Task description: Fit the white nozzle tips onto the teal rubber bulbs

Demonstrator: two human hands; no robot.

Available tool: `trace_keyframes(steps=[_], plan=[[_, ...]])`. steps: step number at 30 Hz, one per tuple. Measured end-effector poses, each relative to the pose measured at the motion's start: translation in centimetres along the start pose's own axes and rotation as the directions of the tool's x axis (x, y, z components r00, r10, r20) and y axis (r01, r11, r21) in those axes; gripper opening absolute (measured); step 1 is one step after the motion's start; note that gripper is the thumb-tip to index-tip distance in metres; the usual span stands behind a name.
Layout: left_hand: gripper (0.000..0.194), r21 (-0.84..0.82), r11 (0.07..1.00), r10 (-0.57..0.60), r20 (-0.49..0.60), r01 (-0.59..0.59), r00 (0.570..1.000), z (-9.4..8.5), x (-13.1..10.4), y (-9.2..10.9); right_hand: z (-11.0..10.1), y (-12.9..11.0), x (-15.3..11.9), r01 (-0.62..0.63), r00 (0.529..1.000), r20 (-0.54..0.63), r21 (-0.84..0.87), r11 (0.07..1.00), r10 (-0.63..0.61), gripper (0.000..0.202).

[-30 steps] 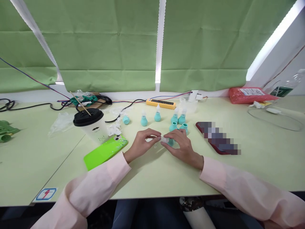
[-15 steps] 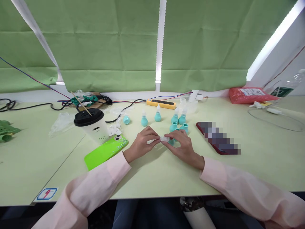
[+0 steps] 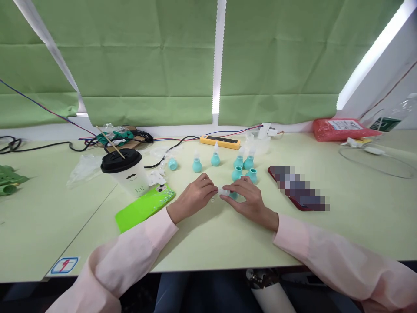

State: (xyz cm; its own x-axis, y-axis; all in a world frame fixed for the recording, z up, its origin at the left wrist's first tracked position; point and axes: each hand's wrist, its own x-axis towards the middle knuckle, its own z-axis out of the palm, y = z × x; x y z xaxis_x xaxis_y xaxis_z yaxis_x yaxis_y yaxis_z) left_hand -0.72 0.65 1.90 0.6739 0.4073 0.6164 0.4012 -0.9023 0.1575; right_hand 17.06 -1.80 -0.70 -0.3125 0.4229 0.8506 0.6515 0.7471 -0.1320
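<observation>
In front of me, a small translucent white nozzle tip (image 3: 223,191) is pinched between the fingers of both hands. My left hand (image 3: 194,194) is closed at its left end, and my right hand (image 3: 249,199) grips it from the right, partly hiding it. A turquoise rubber bulb (image 3: 233,195) shows just behind my right fingers; whether it touches the tip I cannot tell. Beyond my hands stand open-necked bulbs (image 3: 252,176) and several bulbs fitted with clear tips (image 3: 215,159). One more turquoise bulb (image 3: 172,164) lies on its side, farther left. A tiny clear ring (image 3: 213,200) sits below my left fingertips.
On the left are a lidded paper cup (image 3: 130,178) with a stick in it and a lime green phone case (image 3: 146,208). A dark red phone (image 3: 296,191) lies right. Behind are a yellow power strip (image 3: 220,141), cables, plastic wrap and a red package (image 3: 342,130).
My left fingers have closed more tightly at the end of the tip, and my right fingers have shifted slightly. The bulbs on the table stay in place.
</observation>
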Motion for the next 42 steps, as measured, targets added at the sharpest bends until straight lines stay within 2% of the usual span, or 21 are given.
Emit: trace_keyframes(steps=[4,9,13,18,20,22,25,28,31,34,37,39,41,42], plan=[[0.018,0.080,0.995,0.056,0.061,-0.060,0.997,-0.2,0.0,0.2,0.1,-0.1,0.0,0.026,0.999,-0.026,0.000,1.000,-0.026,0.011],[0.012,-0.009,0.999,0.036,0.038,-0.036,0.999,-0.4,0.2,0.3,0.1,-0.3,0.1,-0.011,0.999,-0.032,0.022,1.000,0.011,0.010],[0.010,0.029,0.999,0.028,-0.076,-0.026,0.997,0.0,0.2,0.3,0.1,-0.5,0.2,-0.089,0.996,-0.016,0.024,0.996,0.090,0.011],[0.009,0.115,0.992,0.077,-0.256,-0.048,0.964,0.9,-0.2,0.5,-0.1,-1.1,0.5,-0.152,0.988,-0.032,0.053,0.987,0.154,0.012],[0.009,0.047,0.999,0.018,-0.320,-0.003,0.947,1.1,-0.4,0.8,-0.3,-1.4,0.7,-0.168,0.984,-0.043,0.067,0.984,0.171,0.011],[0.008,-0.096,0.990,-0.127,-0.361,0.098,0.924,1.1,-0.4,1.3,-0.4,-1.6,0.8,-0.184,0.981,-0.051,0.072,0.980,0.188,0.010],[0.006,-0.284,0.931,-0.333,-0.394,0.231,0.857,0.4,-0.3,1.5,-0.4,-1.5,0.8,-0.216,0.974,-0.062,0.061,0.975,0.219,0.010],[0.005,-0.258,0.936,-0.338,-0.453,0.242,0.825,-0.7,-0.1,0.8,-0.3,-1.1,0.7,-0.234,0.969,-0.070,0.051,0.971,0.237,0.010],[0.007,-0.196,0.945,-0.320,-0.397,0.261,0.860,-1.2,0.0,-0.5,-0.4,-0.7,0.9,-0.216,0.971,-0.098,0.045,0.975,0.219,0.011],[0.010,-0.164,0.931,-0.357,-0.233,0.325,0.905,-0.7,-0.2,-1.8,-1.2,0.0,1.5,-0.211,0.964,-0.158,0.043,0.977,0.215,0.013],[0.007,-0.104,0.913,-0.402,-0.088,0.393,0.911,0.1,-0.6,-2.4,-2.5,1.2,2.4,-0.207,0.961,-0.174,0.068,0.976,0.216,0.010],[0.006,-0.062,0.905,-0.423,-0.037,0.420,0.905,0.5,-0.8,-2.6,-3.6,2.0,2.9,-0.178,0.979,-0.090,0.069,0.982,0.184,0.008],[0.010,-0.029,0.905,-0.425,-0.007,0.425,0.905,0.7,-1.0,-2.7,-4.5,2.8,3.3,-0.107,0.990,0.102,0.067,0.992,0.100,0.009],[0.012,-0.017,0.907,-0.422,0.005,0.422,0.907,0.8,-1.0,-2.7,-4.9,3.1,3.4,-0.071,0.978,0.199,0.051,0.996,0.060,0.009]])
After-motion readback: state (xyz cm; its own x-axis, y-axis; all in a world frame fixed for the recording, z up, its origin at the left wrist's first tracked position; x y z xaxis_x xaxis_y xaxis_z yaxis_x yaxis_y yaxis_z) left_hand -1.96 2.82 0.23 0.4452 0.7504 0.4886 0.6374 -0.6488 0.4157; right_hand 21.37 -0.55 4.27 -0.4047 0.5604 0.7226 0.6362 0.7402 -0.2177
